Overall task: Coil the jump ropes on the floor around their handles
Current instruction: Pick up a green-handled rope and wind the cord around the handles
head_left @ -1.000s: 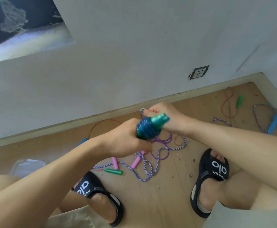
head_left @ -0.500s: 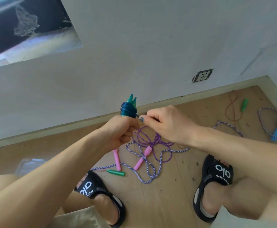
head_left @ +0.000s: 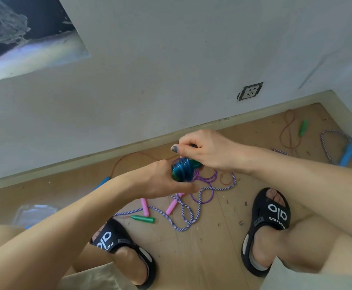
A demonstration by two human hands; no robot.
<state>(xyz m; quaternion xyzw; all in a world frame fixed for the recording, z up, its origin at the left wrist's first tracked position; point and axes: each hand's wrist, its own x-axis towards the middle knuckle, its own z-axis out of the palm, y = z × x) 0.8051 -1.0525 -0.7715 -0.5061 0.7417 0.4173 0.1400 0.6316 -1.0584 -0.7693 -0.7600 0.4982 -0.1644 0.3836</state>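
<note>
From the head camera I see a wooden floor (head_left: 202, 258) meeting a pale wall (head_left: 171, 59), with a wall socket (head_left: 250, 91) low on it and a baseboard running along the join. Both of my feet sit in black sandals, the left sandal (head_left: 120, 245) and the right sandal (head_left: 269, 222) either side of a tangle on the boards.

My left hand (head_left: 160, 181) has its fingers curled round a blue coiled rope (head_left: 181, 169) wound on green handles, holding the bundle above the floor in front of me. My right hand (head_left: 208, 151) is just above and touching the bundle, thumb and forefinger pressed together in a pinch; I cannot tell exactly what they pinch, as the hand hides it.

Below the hands lie a purple rope (head_left: 204, 191) with pink handles (head_left: 172, 205), a striped rope (head_left: 183, 216) looping across it, and a loose green handle (head_left: 142, 219). Far right, near the corner, a blue handle (head_left: 348, 152) with striped cord and a thin red rope (head_left: 288, 132) with another green grip (head_left: 303, 127).
</note>
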